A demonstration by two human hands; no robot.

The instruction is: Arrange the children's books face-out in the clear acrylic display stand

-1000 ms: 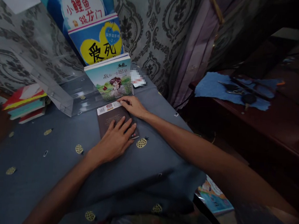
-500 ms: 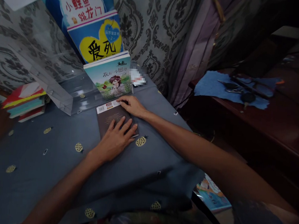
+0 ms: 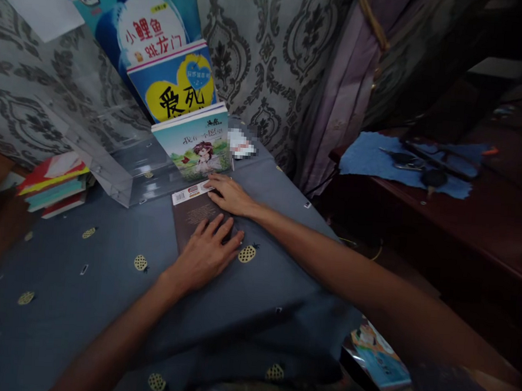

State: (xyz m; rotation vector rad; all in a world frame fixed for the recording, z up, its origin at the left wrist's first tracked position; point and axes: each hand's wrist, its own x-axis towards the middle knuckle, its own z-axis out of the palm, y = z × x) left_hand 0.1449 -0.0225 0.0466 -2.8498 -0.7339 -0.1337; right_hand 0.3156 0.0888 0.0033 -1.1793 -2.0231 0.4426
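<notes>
A dark brown book [image 3: 193, 215] lies flat on the table, its white strip with a barcode at the far end. Across its near part rests my left hand [image 3: 209, 245], fingers spread flat on the cover. My right hand [image 3: 230, 195] lies at the book's far right corner, fingertips on the white strip, fingers extended and holding nothing. Just beyond it a book with a girl on its cover [image 3: 199, 147] leans in a clear acrylic stand [image 3: 112, 177]. Behind that stand a blue and yellow book [image 3: 174, 87] and a larger blue picture book [image 3: 154, 29].
Several books are stacked [image 3: 60, 183] to the left on the pineapple-print tablecloth [image 3: 104, 304]. At right, glasses [image 3: 440, 162] and small tools lie on a blue cloth [image 3: 369, 155] on a dark red surface [image 3: 498, 216]. Another book [image 3: 379, 356] sits lower, under my right arm.
The camera view has shifted slightly, so everything sits a little lower in the picture. Fingers of my right hand look a bit more spread at the book's corner; my left hand stays flat.
</notes>
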